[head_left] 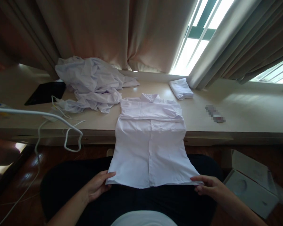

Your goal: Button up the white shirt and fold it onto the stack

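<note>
Head view: both hands point(97, 185) point(208, 186) grip shirt point(151, 150) hem; box point(252, 188) prob. empty.

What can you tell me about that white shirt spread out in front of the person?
The white shirt looks like thin, smooth cotton. It lies face up, collar away from the person, with its sleeves folded in across the chest. A buttoned front seam runs down the middle. Its upper half rests on the pale table; the lower half hangs over the edge onto the person's dark lap. The left hand pinches the near left hem corner, and the right hand holds the near right corner.
</note>
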Action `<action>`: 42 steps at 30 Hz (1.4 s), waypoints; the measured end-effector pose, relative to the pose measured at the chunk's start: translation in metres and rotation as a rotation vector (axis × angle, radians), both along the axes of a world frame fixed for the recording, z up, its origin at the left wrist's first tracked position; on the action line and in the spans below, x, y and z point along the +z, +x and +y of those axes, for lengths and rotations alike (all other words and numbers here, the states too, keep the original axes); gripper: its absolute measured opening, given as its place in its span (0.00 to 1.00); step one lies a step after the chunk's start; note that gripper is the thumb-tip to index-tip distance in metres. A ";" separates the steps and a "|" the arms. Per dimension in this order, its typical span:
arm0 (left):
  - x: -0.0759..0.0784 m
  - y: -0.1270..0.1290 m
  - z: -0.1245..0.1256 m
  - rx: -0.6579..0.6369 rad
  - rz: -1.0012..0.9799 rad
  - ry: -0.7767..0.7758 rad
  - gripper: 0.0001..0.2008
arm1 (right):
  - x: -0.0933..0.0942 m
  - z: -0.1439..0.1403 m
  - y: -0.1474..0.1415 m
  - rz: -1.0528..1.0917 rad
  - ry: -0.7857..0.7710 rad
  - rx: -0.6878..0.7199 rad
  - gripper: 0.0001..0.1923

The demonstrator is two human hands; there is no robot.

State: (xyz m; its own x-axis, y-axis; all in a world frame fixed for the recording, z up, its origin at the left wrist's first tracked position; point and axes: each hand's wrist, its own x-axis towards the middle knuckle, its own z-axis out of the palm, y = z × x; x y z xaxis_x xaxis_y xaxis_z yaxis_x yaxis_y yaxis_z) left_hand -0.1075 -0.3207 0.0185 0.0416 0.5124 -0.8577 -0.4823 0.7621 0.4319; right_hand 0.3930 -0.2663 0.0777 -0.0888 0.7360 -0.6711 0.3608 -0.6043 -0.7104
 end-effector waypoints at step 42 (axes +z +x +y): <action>0.152 -0.049 0.191 -0.578 1.297 0.877 0.21 | 0.105 0.161 0.016 -0.709 1.276 0.465 0.12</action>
State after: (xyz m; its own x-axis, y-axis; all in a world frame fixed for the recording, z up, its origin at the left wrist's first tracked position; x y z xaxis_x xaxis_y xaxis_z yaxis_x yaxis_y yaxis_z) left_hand -0.1561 -0.1292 0.1709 -0.0770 0.9959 0.0474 0.7534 0.0270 0.6570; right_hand 0.4092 -0.1048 0.1824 -0.4111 0.8353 0.3652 0.8178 0.5149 -0.2571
